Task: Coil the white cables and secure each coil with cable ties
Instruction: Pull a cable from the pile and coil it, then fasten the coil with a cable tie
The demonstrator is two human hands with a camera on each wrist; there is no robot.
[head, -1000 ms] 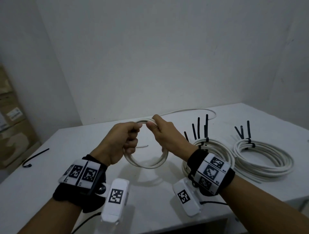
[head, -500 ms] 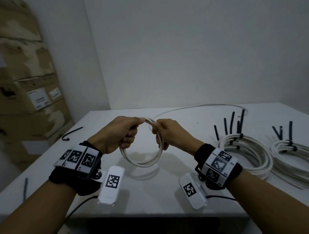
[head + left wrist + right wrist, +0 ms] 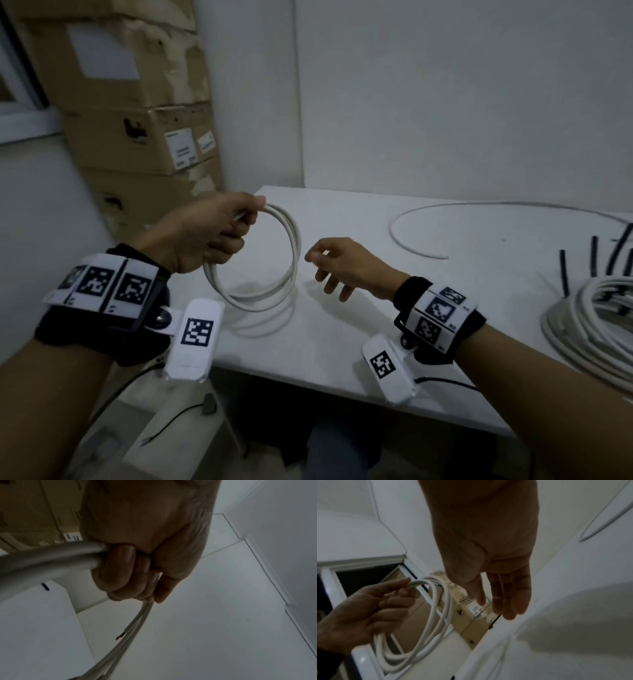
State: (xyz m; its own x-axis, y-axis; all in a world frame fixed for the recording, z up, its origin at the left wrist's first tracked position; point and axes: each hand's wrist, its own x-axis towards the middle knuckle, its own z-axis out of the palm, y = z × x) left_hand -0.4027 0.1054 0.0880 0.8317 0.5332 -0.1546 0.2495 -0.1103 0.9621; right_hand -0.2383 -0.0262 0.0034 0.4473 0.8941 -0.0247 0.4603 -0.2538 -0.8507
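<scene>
My left hand (image 3: pixel 219 236) grips a small coil of white cable (image 3: pixel 291 253) by its top, holding it upright above the left end of the white table (image 3: pixel 342 335). In the left wrist view the curled fingers (image 3: pixel 126 574) clasp the strands, and a cut end with bare copper (image 3: pixel 120 637) hangs below. The coil (image 3: pixel 436 608) also shows in the right wrist view. My right hand (image 3: pixel 337 263) hovers just right of the coil, fingers relaxed and empty. A loose white cable (image 3: pixel 411 236) curves along the far side of the table.
A larger tied coil (image 3: pixel 589 318) with black cable ties (image 3: pixel 594 255) sticking up lies at the right edge. Stacked cardboard boxes (image 3: pixel 137 137) stand against the wall to the left. The table's near edge is close to my wrists.
My right hand has let go of the small coil and drawn away to the right. The left hand alone now holds it. The view has swung left.
</scene>
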